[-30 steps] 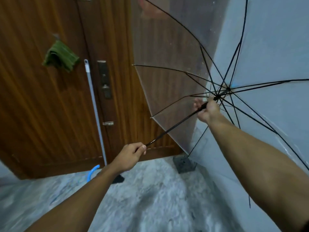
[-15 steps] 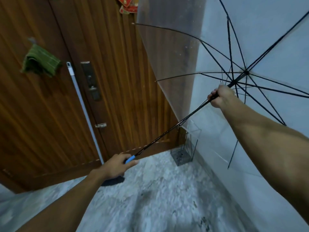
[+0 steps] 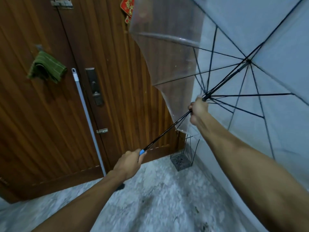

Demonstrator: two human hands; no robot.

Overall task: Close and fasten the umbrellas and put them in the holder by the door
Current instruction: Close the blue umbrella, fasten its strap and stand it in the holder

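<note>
Clear plastic over thin black ribs makes our umbrella [image 3: 175, 64] light, floppy and snaggable; left hand [image 3: 128, 163] wraps its blue handle, right hand [image 3: 198, 108] curls around the shaft by the runner. Beside the door [image 3: 50, 114], the wire holder [image 3: 182, 160] leaves little room

Light dim, cool blue cast; source not visible to me. Floor [image 3: 150, 206] w/ heavy motion blur, streaked toward btm edge. My right hand [image 3: 198, 108] soft, smeared. Wide-angle distortion: door [image 3: 50, 123] lines bow at edges. Faint glare on umbrella [image 3: 167, 47] canopy.
</note>
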